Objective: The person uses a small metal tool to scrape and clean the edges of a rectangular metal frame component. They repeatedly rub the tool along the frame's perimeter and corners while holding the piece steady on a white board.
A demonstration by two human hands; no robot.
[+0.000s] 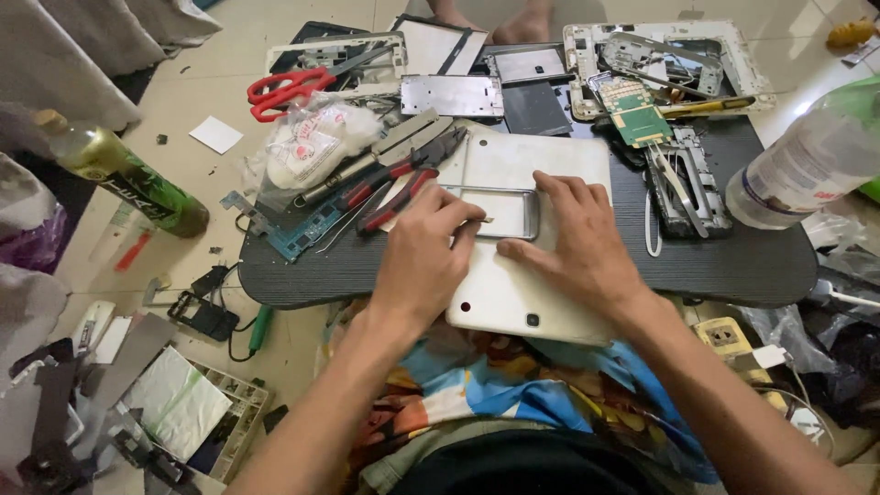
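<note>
The white rectangular tablet back cover (pixel 513 293) lay on the dark surface (pixel 733 266), long axis running away from me. My left hand (pixel 423 261) pinched a tiny part I couldn't make out; my right hand (pixel 579 240) pressed flat, fingers spread, hiding part of the cover.

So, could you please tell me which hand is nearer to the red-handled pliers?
Left. The left hand lies just right of the red-handled pliers, almost touching; the right hand rests farther right, on the white tablet back.
</note>
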